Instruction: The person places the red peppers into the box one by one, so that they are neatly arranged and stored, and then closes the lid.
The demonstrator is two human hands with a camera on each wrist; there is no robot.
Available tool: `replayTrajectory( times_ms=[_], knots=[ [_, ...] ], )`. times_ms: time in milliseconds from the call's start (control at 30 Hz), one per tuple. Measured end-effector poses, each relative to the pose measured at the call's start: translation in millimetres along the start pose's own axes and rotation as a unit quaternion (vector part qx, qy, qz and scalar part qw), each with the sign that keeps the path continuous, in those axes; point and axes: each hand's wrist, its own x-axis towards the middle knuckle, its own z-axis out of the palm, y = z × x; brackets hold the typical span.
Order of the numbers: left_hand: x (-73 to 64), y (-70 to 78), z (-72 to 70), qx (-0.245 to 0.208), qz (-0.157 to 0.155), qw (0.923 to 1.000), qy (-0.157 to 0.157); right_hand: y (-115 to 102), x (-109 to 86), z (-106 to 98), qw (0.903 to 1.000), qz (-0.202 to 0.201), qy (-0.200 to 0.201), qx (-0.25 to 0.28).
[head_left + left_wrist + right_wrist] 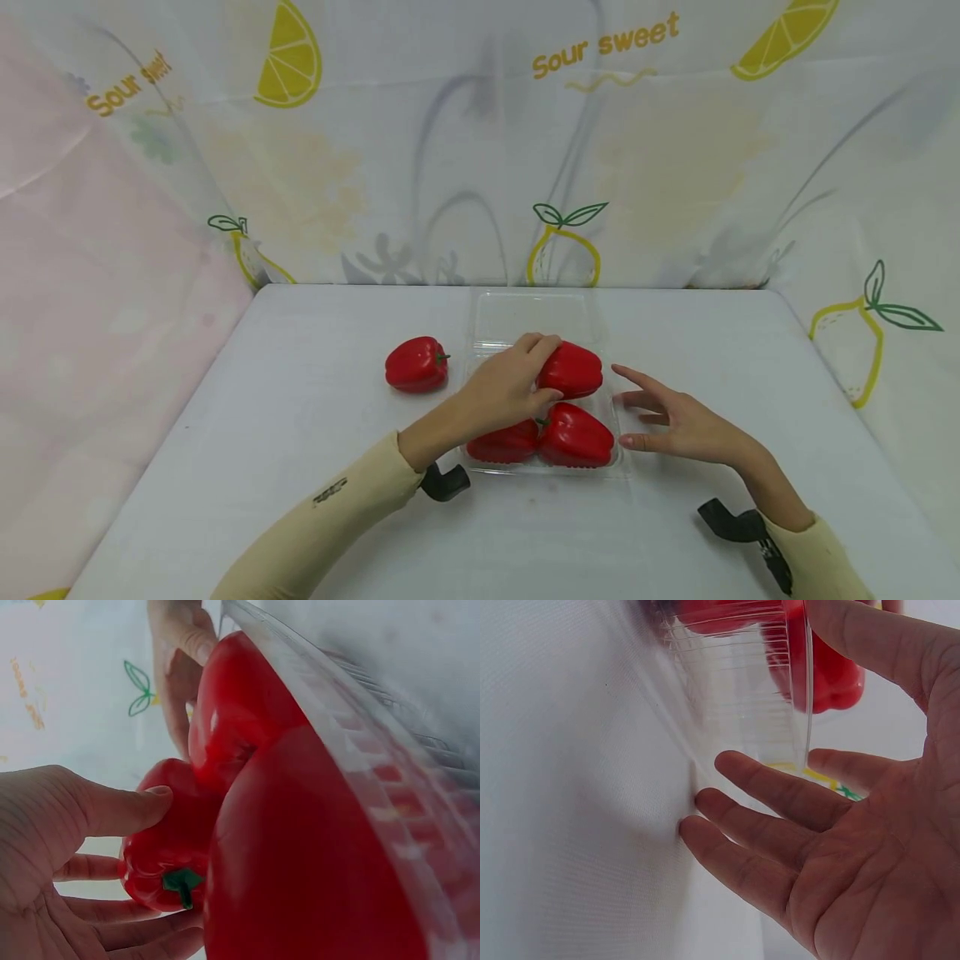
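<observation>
My left hand [504, 385] grips a red bell pepper [576, 371] at the back right of a clear plastic box [621, 472]. Its thumb lies on the near side of that pepper, and the green stem [182, 885] shows in the left wrist view. In the front of the box lie two more red bell peppers, one on the left [501, 445] and one on the right [577, 437]. Just beside the box's right wall, my right hand [690, 427] has its fingers spread and holds nothing. Whether its fingertips touch the wall I cannot tell.
Another red bell pepper [416, 365] lies on the white table [315, 467], left of the box. The box's clear lid [532, 315] is folded back behind it. A printed cloth [480, 150] hangs along the table's back edge.
</observation>
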Motion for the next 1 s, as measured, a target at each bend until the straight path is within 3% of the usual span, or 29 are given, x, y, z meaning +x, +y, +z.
replayTrajectory(
  times_ms=[433,667,1000],
  knots=[
    [3.6,1.6,10.5,0.012,-0.014,0.9996,-0.023,1.2,0.3,0.5,0.9999,-0.010,0.002,0.000],
    [3.0,1.5,10.2,0.033,-0.004,0.9990,-0.028,1.3,0.1,0.5,0.9999,-0.014,0.003,0.000],
    [1.7,-3.1,8.4,-0.015,0.012,0.9995,-0.027,0.0,-0.3,0.6,0.9999,-0.010,0.004,-0.002]
  ],
)
